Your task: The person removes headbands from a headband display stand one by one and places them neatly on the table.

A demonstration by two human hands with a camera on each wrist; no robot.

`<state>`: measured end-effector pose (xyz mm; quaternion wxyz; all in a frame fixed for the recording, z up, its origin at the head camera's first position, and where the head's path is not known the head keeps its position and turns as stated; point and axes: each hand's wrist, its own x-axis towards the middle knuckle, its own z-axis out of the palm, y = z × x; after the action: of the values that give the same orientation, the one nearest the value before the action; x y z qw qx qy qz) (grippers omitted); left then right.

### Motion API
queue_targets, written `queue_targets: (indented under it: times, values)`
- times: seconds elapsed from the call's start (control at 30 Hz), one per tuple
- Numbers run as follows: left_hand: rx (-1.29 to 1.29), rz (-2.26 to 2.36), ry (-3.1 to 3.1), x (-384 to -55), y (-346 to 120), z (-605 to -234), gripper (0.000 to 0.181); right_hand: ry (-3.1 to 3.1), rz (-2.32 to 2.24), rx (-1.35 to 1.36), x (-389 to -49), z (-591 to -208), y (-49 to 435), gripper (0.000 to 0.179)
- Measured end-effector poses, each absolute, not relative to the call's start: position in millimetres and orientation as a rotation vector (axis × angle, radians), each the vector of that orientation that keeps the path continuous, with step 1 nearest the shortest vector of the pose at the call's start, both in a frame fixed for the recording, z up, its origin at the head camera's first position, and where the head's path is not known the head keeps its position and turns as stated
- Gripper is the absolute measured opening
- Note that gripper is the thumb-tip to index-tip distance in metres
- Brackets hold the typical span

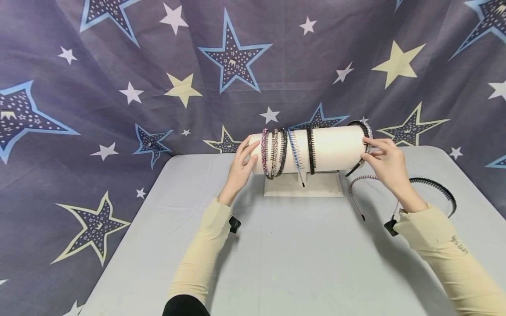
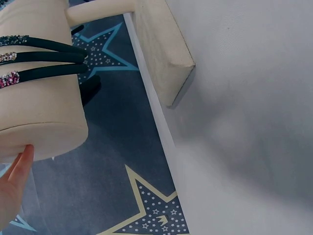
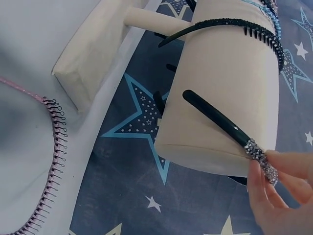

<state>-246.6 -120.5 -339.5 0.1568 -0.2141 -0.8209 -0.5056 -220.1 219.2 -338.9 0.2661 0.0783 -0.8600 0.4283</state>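
Use the head view for the full row on the display roll (image 1: 336, 148): five headbands left of its right end, plus a black toothed headband (image 1: 442, 188) lying on the table beyond that end. Only the left wrist view exposes your fingertips against the roll's left end face; the right wrist view details the wire-like teeth of the pink headband (image 3: 54, 142), on the table in front of the roll's right end. The silver-rhinestone headband (image 3: 222, 121) is at the roll's right end, one black arm extending from your grip across the roll's front; contact there cannot be determined. Your right hand (image 1: 389, 164) pinches its rhinestone section between thumb and fingers. Your left hand (image 1: 239, 169) has extended fingers touching the roll's left end, unclenched.
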Motion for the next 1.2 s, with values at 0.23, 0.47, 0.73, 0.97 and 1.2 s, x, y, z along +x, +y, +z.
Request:
queue_targets:
  times: [0.23, 0.47, 0.73, 0.97, 1.2]
  values:
    - [-0.612, -1.451, -2.351, -247, -121, -340, 0.036, -2.327, 1.163, 0.157, -221, -341, 225, 0.038]
    - [-0.605, -1.461, -2.353, -246, -121, -339, 0.036, -2.312, 1.175, 0.099, -225, -346, 238, 0.038]
    - [-0.600, -1.462, -2.356, -246, -120, -339, 0.036, -2.331, 1.139, 0.022, -222, -351, 252, 0.038]
    - [-0.615, -1.456, -2.342, -247, -121, -340, 0.036, -2.356, 1.121, -0.049, -214, -352, 266, 0.038]
    - [-0.623, -1.453, -2.336, -247, -121, -340, 0.036, -2.384, 1.080, -0.059, -207, -355, 282, 0.039]
